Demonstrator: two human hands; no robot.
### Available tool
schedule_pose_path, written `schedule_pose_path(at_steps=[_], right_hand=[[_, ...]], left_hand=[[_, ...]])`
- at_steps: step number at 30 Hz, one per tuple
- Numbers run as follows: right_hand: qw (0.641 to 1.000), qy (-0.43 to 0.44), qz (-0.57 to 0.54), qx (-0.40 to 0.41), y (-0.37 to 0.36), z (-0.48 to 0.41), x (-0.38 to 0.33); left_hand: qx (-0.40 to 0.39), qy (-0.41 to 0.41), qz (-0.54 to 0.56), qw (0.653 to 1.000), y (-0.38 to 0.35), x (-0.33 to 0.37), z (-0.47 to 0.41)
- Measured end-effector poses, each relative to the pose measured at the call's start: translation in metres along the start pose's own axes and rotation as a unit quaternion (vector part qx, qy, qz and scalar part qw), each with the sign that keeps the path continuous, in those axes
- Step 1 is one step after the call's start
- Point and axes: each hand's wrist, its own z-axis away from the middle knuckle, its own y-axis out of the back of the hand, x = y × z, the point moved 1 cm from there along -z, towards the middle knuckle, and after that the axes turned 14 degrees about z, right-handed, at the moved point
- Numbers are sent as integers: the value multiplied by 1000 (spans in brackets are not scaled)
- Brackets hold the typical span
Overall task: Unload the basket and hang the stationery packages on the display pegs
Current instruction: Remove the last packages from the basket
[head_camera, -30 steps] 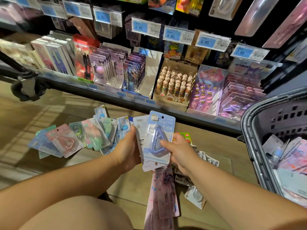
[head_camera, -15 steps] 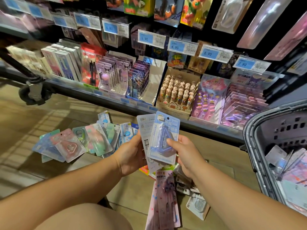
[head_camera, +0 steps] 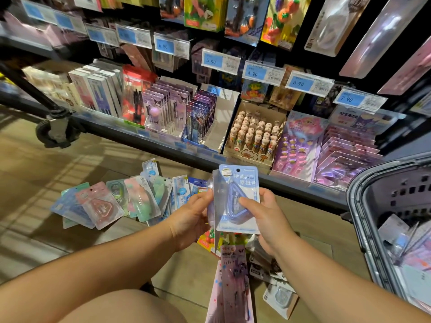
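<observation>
I hold a blue correction-tape blister package [head_camera: 238,199] upright in front of me, with at least one more package stacked behind it. My left hand [head_camera: 190,220] grips the stack's left edge. My right hand [head_camera: 268,217] pinches the front package, thumb across its blister. The grey basket [head_camera: 363,206] stands at the right with several packages [head_camera: 410,248] inside. Hanging packages on the display pegs [head_camera: 251,17] fill the top of the view, above blue price tags [head_camera: 220,60].
Several pastel blister packages [head_camera: 112,203] lie fanned on the wooden floor to the left. More packages [head_camera: 233,285] lie on the floor below my hands. A low shelf [head_camera: 163,145] holds boxes of pens. A black cart wheel [head_camera: 56,131] stands at left.
The stack in my hands has risen and squared up, the front package now covering the white one behind. My view has tilted up toward the pegs.
</observation>
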Motion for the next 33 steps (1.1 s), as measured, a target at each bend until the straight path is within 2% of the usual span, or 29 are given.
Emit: schedule_pose_path(at_steps=[4,9,13,15,19,23,25,27,29,31,33], right_hand=[[1000,17,10,-8,-3,1,5],[998,26,31,53,0,-1,9],[996,24,8,87,7,-1,7],[998,21,14,64,5,-1,5],[998,44,45,3,-11,-1,-1],[992,54,113,-23,-32,-8,-6],[985,37,167,-22,-39,-15,-6],[983,12,171,-65,-45,-21,-8],[980,-15,162,-114,-52,-26,-8],[976,-39,163,-136,-60,-32,-6],[974,-62,157,-150,-70,-36,-4]], left_hand=[[36,-8,-82,996,3,-2,-2],[112,-32,12,993,17,-5,-12],[173,-67,27,982,28,-10,-19],[176,-75,30,981,27,-9,-21],[127,-54,39,990,14,-6,-18],[13,-71,35,997,3,-1,-10],[-10,-87,44,995,4,1,-7],[0,-96,64,993,11,0,-10],[44,-101,84,990,23,4,-12],[95,-110,104,984,35,9,-11],[137,-86,147,976,49,16,-5]])
